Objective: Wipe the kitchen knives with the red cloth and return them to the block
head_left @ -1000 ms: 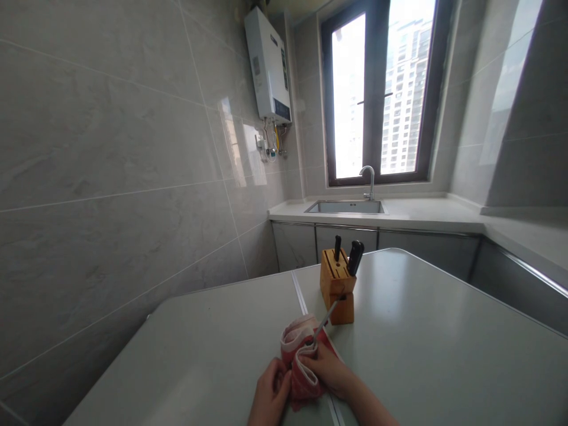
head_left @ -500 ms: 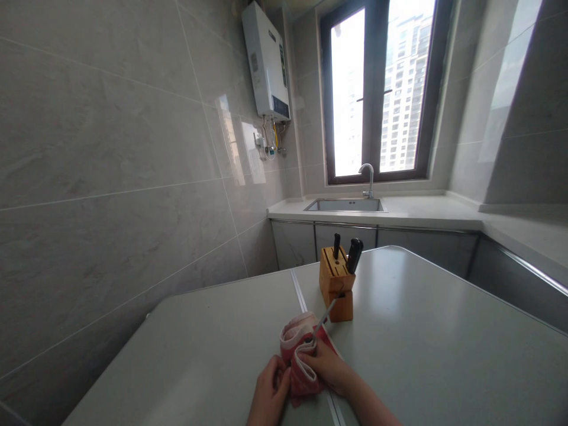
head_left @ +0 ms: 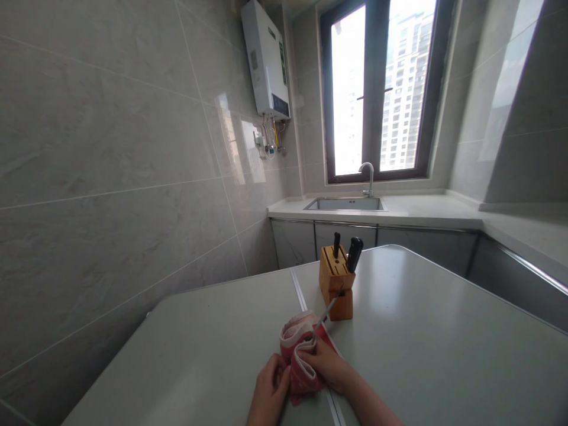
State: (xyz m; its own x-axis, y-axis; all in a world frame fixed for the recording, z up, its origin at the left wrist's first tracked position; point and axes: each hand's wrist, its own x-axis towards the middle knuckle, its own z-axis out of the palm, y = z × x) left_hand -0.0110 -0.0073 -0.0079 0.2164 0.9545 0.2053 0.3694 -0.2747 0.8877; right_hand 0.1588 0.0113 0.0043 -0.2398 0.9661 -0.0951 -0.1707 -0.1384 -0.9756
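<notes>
A red, pink and white cloth (head_left: 306,378) lies bunched on the table in front of me. From its folds a thin knife blade (head_left: 326,313) slants up and away to the right, its tip overlapping the knife block in view. In line with the blade, at the cloth's lower left, my left hand (head_left: 271,381) is closed with curled fingers; the knife's handle is mostly hidden there. My right hand (head_left: 326,362) pinches the cloth around the lower blade. Just beyond stands a wooden knife block (head_left: 335,284) with two black-handled tools (head_left: 354,254) in its slots.
The pale table (head_left: 213,343) has a metal seam (head_left: 299,290) running down its middle. Behind it are a counter (head_left: 426,207), a sink (head_left: 346,205) and a faucet (head_left: 368,177) under the window. A tiled wall (head_left: 133,148) and a water heater (head_left: 266,59) stand at left.
Both hands, the cloth and the blade keep nearly the same position. The view has shifted very slightly.
</notes>
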